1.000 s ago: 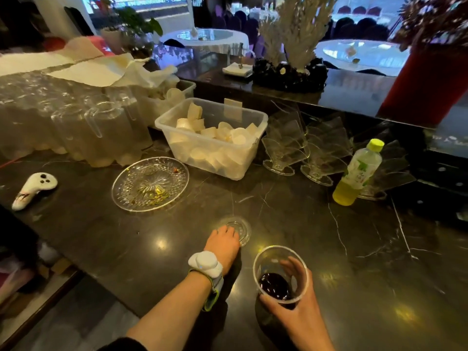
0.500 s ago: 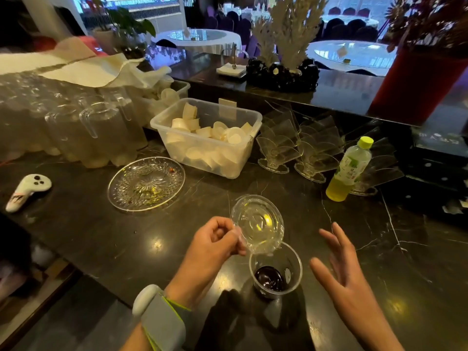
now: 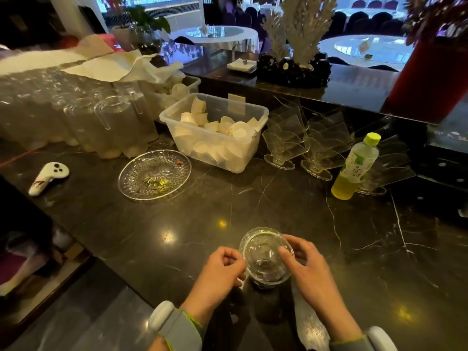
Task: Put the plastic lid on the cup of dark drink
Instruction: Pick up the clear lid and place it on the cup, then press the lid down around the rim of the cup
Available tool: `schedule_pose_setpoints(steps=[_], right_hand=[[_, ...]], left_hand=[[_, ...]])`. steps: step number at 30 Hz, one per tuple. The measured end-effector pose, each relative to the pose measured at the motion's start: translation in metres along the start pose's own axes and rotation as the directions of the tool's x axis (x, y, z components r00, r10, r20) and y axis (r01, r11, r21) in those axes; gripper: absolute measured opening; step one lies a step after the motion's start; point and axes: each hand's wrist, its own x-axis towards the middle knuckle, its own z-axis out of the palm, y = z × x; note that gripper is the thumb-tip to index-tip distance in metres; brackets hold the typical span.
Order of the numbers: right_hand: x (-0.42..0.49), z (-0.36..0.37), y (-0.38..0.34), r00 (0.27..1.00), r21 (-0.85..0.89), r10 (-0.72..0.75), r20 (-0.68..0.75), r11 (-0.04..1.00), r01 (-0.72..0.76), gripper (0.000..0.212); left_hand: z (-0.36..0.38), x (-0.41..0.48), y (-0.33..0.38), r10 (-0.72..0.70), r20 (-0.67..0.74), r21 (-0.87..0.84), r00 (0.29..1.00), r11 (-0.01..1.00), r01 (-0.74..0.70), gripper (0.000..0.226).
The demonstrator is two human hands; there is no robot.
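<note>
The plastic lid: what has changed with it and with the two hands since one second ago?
The plastic lid went from lying on the counter, up in the left hand, onto the cup of dark drink. The right hand let go of the cup, opened, then came back to the lid's right edge. The cup, glass plate and bottle stayed.

The counter (image 3: 316,224) is black marble with thin white veins. The plastic lid (image 3: 266,252) is clear, like the plate (image 3: 154,173) with its cut starburst pattern. The bottle (image 3: 355,168) holds yellow-green liquid under a lime cap.
</note>
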Motion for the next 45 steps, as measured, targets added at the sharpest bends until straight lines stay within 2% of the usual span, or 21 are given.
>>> schedule_pose_setpoints(steps=[8,14,19,24,27,30,33,35,38,42,45], right_hand=[[-0.002,-0.003,0.007,0.999,0.029,-0.051,-0.020,0.998,0.052,0.022],[-0.001,0.003,0.015,0.994,0.070,-0.080,-0.080,0.994,0.086,0.025],[0.007,0.012,0.017,0.993,0.194,0.034,-0.116,0.981,-0.011,0.019],[0.025,0.017,0.014,0.998,0.071,0.023,-0.066,0.997,-0.019,0.024],[0.026,0.022,0.014,0.997,0.132,0.071,-0.037,0.989,-0.066,0.027],[0.029,0.023,0.012,0.994,0.185,0.106,-0.033,0.978,-0.098,0.022],[0.027,0.025,0.012,0.997,0.232,0.060,-0.043,0.972,-0.048,0.020],[0.025,0.027,0.012,0.998,0.255,0.011,-0.055,0.967,0.003,0.026],[0.025,0.029,0.013,0.995,0.237,-0.056,-0.083,0.969,0.074,0.034],[0.025,0.032,0.014,0.992,0.202,-0.097,-0.085,0.973,0.112,0.035],[0.026,0.034,0.018,0.986,0.154,-0.133,-0.099,0.977,0.147,0.034]], left_hand=[[0.001,-0.002,-0.005,-0.006,0.083,-0.049,0.997,0.999,0.010,0.018],[0.006,-0.006,-0.011,0.086,0.098,-0.006,0.991,0.996,-0.086,0.021],[0.010,-0.010,-0.006,0.137,0.083,0.023,0.987,0.990,-0.140,0.025],[0.009,-0.006,-0.003,0.115,0.108,0.009,0.987,0.993,-0.117,0.025],[0.009,-0.004,-0.003,0.100,0.113,0.015,0.989,0.995,-0.102,0.025],[0.010,0.000,-0.001,0.098,0.075,0.001,0.992,0.995,-0.099,0.024],[0.015,0.007,0.001,0.102,-0.006,0.037,0.995,0.994,-0.102,0.015],[0.018,0.013,0.004,0.136,-0.058,0.070,0.989,0.989,-0.132,0.014],[0.022,0.022,0.005,0.263,-0.090,0.162,0.960,0.956,-0.247,0.028],[0.026,0.027,-0.003,0.445,-0.076,0.357,0.893,0.848,-0.392,0.027],[0.027,0.026,-0.009,0.521,-0.070,0.418,0.851,0.790,-0.449,0.029]])
